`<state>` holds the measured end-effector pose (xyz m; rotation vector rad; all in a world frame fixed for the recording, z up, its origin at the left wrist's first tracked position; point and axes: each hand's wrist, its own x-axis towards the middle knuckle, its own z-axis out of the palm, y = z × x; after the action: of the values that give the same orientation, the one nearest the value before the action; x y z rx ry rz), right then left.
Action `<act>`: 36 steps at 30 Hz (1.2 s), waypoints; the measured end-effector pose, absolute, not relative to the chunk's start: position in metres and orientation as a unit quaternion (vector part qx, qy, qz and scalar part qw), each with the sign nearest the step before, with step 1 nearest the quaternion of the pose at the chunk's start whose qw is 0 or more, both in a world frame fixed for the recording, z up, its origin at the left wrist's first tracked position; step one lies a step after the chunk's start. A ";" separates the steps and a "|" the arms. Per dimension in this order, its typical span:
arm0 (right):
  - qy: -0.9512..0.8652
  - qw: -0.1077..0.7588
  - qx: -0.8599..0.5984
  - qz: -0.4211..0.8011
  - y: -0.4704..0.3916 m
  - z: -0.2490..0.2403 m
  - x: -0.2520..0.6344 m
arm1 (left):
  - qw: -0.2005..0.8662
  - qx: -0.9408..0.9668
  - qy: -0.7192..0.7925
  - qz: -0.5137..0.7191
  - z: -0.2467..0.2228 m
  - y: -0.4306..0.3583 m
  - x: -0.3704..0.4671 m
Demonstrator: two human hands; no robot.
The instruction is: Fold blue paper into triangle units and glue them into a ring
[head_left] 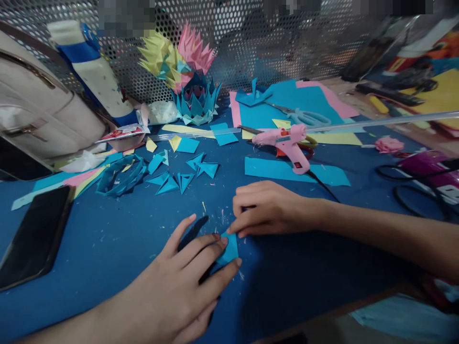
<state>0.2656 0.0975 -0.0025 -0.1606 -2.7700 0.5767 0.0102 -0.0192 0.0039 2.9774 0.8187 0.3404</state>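
A small folded piece of blue paper [231, 248] lies on the blue tabletop between my hands. My left hand [199, 267] rests over it with fingers spread, their tips pressing it down; part of the paper is hidden beneath them. At the paper's upper corner, my right hand [260, 210] has its fingers curled and pinched on the edge. Beyond my hands lie several folded blue paper triangles [167, 184] and a ring of joined blue folded paper [122, 177]. A pink glue gun [287, 143] lies on its side over a blue paper strip [322, 175].
A black phone [38, 234] lies at left, near a beige bag [39, 105] and a white-and-blue bottle [96, 71]. Folded paper flowers [197, 95] stand against the perforated metal panel. Scissors [308, 116] rest on blue and pink sheets. A purple object [430, 172] with black cable sits at right.
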 end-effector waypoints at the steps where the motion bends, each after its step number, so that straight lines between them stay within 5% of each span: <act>1: -0.959 0.154 -0.071 0.228 0.096 -0.003 0.264 | 0.018 0.958 0.263 0.110 0.003 -0.020 0.010; 10: -0.910 0.136 -0.157 0.360 0.085 -0.002 0.255 | 0.025 0.957 0.264 0.115 0.002 -0.019 0.009; 36: -0.913 0.127 -0.192 0.337 0.078 -0.007 0.250 | 0.019 0.957 0.267 0.109 0.003 -0.015 0.010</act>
<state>0.2501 0.0781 -0.0072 -0.5575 -2.6560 0.9820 0.0099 -0.0146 0.0030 2.9725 0.8291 0.3371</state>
